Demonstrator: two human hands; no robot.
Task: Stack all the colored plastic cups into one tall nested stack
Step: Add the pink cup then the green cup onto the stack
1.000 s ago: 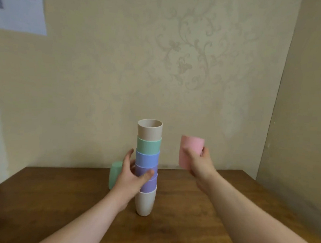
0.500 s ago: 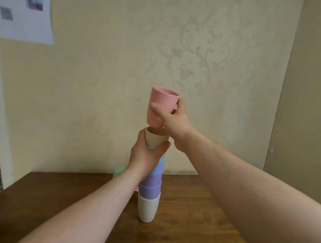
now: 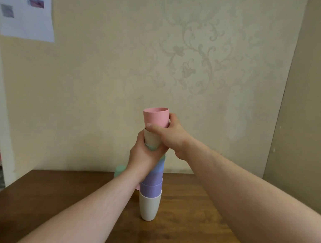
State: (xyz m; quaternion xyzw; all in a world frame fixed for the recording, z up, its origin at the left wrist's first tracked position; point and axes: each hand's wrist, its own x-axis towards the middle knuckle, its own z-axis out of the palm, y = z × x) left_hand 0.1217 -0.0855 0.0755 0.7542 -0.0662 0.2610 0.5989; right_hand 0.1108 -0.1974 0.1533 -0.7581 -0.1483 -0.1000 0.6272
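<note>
nested cup stack (image 3: 151, 187) stands upright on wooden table (image 3: 187, 225), white cup (image 3: 148, 207) at bottom, purple and blue cups above. pink cup (image 3: 156, 117) sits on top, set into beige cup (image 3: 151, 139). right hand (image 3: 169, 134) clasps pink cup's lower part, thumb across front. left hand (image 3: 145, 155) wraps stack just below beige cup. mint cup (image 3: 119, 171) stands apart behind left forearm, near wall.

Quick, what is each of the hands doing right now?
Left hand: closed around the cup stack.
Right hand: closed on the pink cup.
</note>
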